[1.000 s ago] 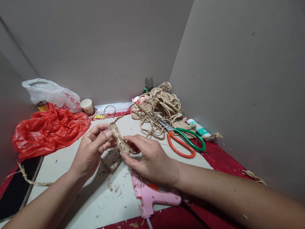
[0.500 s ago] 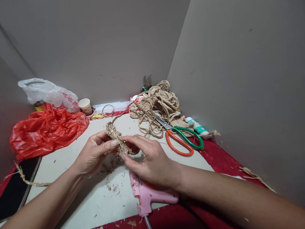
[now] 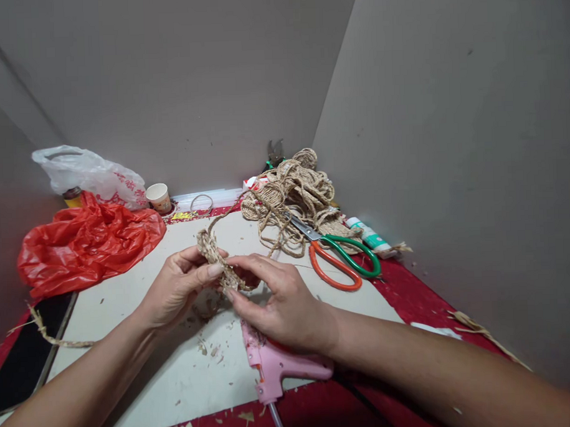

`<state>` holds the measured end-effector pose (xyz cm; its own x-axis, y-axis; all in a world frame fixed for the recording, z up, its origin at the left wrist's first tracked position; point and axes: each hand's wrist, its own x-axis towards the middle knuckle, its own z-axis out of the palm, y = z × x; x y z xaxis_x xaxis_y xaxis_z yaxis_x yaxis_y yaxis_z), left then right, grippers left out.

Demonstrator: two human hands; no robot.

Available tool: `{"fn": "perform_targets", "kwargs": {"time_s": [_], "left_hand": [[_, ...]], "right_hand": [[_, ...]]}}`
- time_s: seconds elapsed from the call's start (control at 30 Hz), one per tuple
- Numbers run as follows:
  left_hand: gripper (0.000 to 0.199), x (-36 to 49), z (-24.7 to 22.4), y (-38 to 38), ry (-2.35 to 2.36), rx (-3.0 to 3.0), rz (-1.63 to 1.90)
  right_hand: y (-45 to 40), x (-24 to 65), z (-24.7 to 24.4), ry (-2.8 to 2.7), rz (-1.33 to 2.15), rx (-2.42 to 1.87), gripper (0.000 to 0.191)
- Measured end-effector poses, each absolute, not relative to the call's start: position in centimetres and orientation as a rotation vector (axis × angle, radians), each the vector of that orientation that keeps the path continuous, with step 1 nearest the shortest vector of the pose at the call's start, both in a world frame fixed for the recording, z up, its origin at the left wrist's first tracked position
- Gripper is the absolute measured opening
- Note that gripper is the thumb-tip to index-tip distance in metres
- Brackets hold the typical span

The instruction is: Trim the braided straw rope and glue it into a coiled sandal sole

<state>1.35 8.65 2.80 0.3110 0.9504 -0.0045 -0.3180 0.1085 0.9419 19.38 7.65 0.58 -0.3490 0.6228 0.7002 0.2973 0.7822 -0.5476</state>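
Note:
Between my hands, above the white board [image 3: 145, 361], is a small coiled piece of braided straw rope [image 3: 209, 246]. My left hand [image 3: 182, 280] pinches its left side, thumb on the near face and fingers behind. With thumb and forefinger, my right hand [image 3: 281, 301] grips its lower right end. A strand of the rope runs back from the coil toward a heap of straw rope [image 3: 293, 188]. Below my right hand lies a pink glue gun [image 3: 276, 366], its front end partly hidden, a clear glue stick [image 3: 276, 419] poking from it.
Scissors [image 3: 345, 258] with green and orange handles lie right of my hands. A red plastic bag [image 3: 90, 245], a white plastic bag [image 3: 90, 173] and a paper cup [image 3: 158, 198] stand back left. Grey walls close in the back and right. Straw scraps [image 3: 215, 353] litter the board.
Almost nothing differs. The coil tilts very slightly between my fingers, and both hands keep their hold.

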Motion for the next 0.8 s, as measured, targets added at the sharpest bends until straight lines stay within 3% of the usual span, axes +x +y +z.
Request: {"fn": "perform_targets", "kwargs": {"time_s": [0.37, 0.8], "left_hand": [[0.018, 1.17, 2.97, 8.73, 0.785, 1.012, 1.14], [0.018, 1.26, 3.07, 8.65, 0.813, 1.007, 1.174]], "right_hand": [[7.51, 19.48, 0.18, -1.889, 0.585, -0.773, 0.045], [7.79, 19.59, 0.62, -1.931, 0.444, -0.833, 0.018]]}}
